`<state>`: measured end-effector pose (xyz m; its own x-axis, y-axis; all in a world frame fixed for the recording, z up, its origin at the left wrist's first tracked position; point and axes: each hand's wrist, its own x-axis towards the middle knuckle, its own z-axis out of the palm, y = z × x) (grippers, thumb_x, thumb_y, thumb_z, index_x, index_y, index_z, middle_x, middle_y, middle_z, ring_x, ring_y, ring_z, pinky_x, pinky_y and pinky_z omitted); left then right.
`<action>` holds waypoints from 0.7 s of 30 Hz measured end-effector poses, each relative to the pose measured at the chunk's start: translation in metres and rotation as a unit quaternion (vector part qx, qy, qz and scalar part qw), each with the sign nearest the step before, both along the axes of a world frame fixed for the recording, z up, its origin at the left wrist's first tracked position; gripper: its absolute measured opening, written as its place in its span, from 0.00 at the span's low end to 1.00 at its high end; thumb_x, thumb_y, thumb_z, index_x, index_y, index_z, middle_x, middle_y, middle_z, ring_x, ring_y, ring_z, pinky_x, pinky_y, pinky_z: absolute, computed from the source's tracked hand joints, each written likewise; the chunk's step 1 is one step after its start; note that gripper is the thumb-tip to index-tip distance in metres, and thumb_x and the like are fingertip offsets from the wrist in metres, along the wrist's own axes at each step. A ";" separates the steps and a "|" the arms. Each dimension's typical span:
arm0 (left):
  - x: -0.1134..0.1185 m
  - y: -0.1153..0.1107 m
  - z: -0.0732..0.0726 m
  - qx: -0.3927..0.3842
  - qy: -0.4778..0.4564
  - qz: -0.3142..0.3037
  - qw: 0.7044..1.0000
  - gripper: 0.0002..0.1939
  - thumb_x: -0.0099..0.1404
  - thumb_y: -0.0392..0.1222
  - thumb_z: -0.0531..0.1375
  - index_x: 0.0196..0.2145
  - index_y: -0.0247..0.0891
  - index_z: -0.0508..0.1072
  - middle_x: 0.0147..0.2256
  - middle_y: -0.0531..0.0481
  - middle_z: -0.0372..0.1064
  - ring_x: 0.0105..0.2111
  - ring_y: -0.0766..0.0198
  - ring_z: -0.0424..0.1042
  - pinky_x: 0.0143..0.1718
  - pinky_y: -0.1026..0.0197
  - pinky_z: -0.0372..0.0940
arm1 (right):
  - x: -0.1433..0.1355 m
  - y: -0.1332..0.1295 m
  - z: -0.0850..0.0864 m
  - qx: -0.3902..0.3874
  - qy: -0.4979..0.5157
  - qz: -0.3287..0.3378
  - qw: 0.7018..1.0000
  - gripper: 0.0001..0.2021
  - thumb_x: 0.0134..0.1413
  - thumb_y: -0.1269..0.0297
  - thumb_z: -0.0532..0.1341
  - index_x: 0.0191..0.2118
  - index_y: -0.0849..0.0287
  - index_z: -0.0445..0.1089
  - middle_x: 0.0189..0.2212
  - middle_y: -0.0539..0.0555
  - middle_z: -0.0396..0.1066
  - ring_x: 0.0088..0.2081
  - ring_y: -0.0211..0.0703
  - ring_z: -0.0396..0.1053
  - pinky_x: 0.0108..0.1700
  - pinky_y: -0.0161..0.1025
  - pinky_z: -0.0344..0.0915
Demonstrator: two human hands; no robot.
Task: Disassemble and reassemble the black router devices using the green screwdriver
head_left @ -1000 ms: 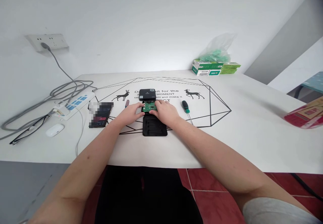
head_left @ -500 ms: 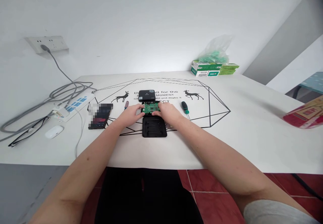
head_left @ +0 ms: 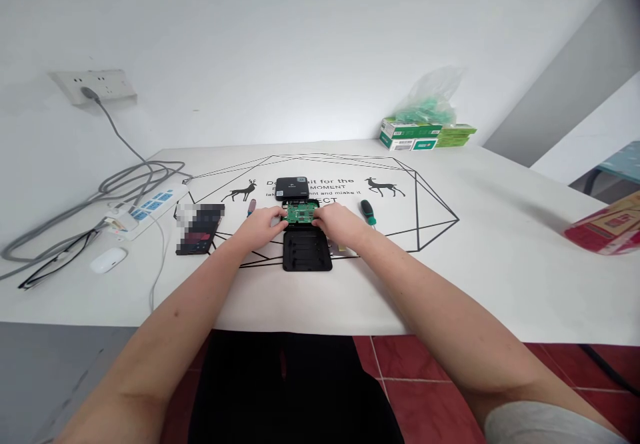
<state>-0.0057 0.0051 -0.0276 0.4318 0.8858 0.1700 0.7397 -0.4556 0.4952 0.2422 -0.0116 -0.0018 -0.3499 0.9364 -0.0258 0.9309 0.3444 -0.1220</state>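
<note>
A green circuit board (head_left: 300, 213) sits in a black plastic casing (head_left: 295, 227) in the middle of the table. My left hand (head_left: 260, 226) grips the casing's left side, thumb at the near corner and fingers at the board's edge. On the other side, my right hand (head_left: 340, 223) is closed, its fingertips pinched at the board's right edge. In front of the board lies a black cover (head_left: 307, 252), inner side up. Just behind stands a closed black box (head_left: 292, 188) with small labels. A flat metallic part (head_left: 343, 250) shows partly beneath my right wrist.
A green-and-black screwdriver (head_left: 367, 211) lies to the right, another screwdriver (head_left: 252, 207) to the left. Further left are a phone (head_left: 203, 231), white mouse (head_left: 108, 260), glasses (head_left: 60, 257) and power strip (head_left: 155, 207) with grey cable. Green boxes (head_left: 413, 131) stand at the back right.
My right hand has shifted slightly; its thumb has drawn back from the board's near edge, and more of the board and metallic part shows. My left hand stays in place.
</note>
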 end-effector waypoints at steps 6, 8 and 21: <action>0.000 -0.001 0.002 0.010 0.021 -0.012 1.000 0.18 0.73 0.50 0.57 0.52 0.45 0.81 0.56 0.48 0.82 0.58 0.45 0.78 0.71 0.36 0.61 | 0.003 0.002 -0.002 -0.006 0.042 -0.013 0.999 0.12 0.72 0.64 0.60 0.46 0.58 0.83 0.40 0.59 0.84 0.40 0.48 0.79 0.39 0.39 0.64; 0.000 -0.001 0.002 0.017 0.027 -0.020 0.999 0.18 0.73 0.50 0.56 0.52 0.46 0.81 0.57 0.48 0.82 0.59 0.45 0.78 0.70 0.38 0.63 | 0.004 0.003 -0.003 -0.012 0.054 -0.013 0.998 0.11 0.71 0.65 0.61 0.44 0.58 0.83 0.39 0.58 0.83 0.40 0.48 0.78 0.39 0.38 0.64; -0.001 -0.001 -0.001 0.034 0.035 -0.058 0.997 0.19 0.75 0.49 0.53 0.48 0.43 0.83 0.59 0.41 0.76 0.64 0.46 0.71 0.70 0.39 0.64 | 0.004 0.003 -0.002 -0.008 0.068 0.003 0.998 0.12 0.71 0.70 0.59 0.45 0.61 0.82 0.50 0.62 0.80 0.50 0.50 0.78 0.52 0.39 0.68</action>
<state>-0.0070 0.0045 -0.0282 0.5435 0.8167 0.1940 0.7117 -0.5708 0.4095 0.2463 -0.0083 -0.0041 -0.3566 0.9342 0.0065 0.9034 0.3466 -0.2525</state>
